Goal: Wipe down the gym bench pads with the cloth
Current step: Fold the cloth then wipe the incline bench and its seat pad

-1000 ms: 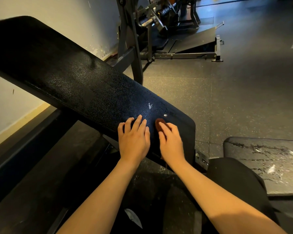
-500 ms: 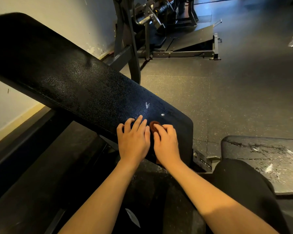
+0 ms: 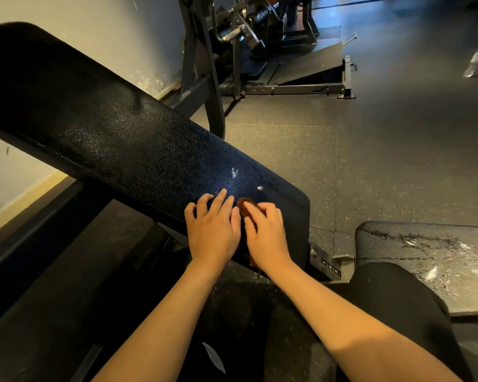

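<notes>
A long black inclined bench pad (image 3: 116, 139) runs from upper left down to the centre, with small white marks near its lower end. My left hand (image 3: 211, 228) rests flat on that lower end, fingers spread. My right hand (image 3: 265, 232) lies just beside it, its fingers curled over a small brown cloth (image 3: 243, 203) and pressing it on the pad. Most of the cloth is hidden under the fingers; a brown edge also shows below the wrist. A second pad, the flat seat pad (image 3: 425, 249), lies at the right with white streaks on it.
Dark metal gym machinery (image 3: 232, 45) and a sloped footplate (image 3: 309, 70) stand behind the bench. Speckled rubber floor (image 3: 384, 147) spreads to the right. A pale wall (image 3: 94, 28) is at the left. My dark-clothed knee (image 3: 392, 299) overlaps the seat pad.
My right hand with the cloth has slid left along the pad toward my left hand, and its fingers have curled more. The left hand has stayed in place.
</notes>
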### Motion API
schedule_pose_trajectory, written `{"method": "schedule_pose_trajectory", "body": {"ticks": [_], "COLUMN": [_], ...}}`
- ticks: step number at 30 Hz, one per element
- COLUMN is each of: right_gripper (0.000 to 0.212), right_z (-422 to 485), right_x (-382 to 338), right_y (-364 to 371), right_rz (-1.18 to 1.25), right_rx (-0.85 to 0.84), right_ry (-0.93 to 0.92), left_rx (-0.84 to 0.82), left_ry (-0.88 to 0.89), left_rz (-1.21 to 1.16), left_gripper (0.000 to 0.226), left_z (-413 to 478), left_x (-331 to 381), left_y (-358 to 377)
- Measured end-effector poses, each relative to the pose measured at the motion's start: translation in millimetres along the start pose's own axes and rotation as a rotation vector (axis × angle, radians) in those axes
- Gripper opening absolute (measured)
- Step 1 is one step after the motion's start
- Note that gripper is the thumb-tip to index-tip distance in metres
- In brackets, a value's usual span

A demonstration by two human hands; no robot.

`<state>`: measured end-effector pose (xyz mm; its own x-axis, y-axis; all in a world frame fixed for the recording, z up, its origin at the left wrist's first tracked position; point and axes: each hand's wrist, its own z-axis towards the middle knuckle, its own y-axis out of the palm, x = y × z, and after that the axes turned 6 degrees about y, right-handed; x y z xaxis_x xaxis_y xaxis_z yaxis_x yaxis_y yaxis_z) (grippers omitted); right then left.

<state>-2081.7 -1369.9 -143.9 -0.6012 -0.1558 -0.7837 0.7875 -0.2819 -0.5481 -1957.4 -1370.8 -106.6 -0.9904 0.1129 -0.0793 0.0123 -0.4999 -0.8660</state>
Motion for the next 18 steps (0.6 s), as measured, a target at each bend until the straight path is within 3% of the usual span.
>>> {"method": "schedule_pose_trajectory", "body": {"ticks": [4, 9, 15, 18], "right_gripper": [0.037, 0.040, 0.040, 0.040], "right_z": [19.4, 55.4, 34.6, 63.8], "right_x": [15.6, 23.0, 19.6, 38.3], "right_y": [1.8, 5.0, 2.6, -1.2], "right_rz": [-0.034, 0.026, 0.095, 0.057], "right_rx": [0.013, 0.060, -0.025, -0.010], "right_ry": [-0.026, 0.238, -0.037, 0.018], "left_rx": [-0.017, -0.028, -0.087, -0.062], "left_ry": [0.099, 0.149, 0.157, 0.164], "left_rz": [0.070, 0.081, 0.088, 0.106], "left_gripper": [0.043, 0.041, 0.041, 0.040], "left_z": [7.1, 22.1, 39.2, 36.6], "left_x": [-0.6, -0.3, 8.9, 9.5], "left_y": [-0.4, 2.2, 8.1, 10.1]}}
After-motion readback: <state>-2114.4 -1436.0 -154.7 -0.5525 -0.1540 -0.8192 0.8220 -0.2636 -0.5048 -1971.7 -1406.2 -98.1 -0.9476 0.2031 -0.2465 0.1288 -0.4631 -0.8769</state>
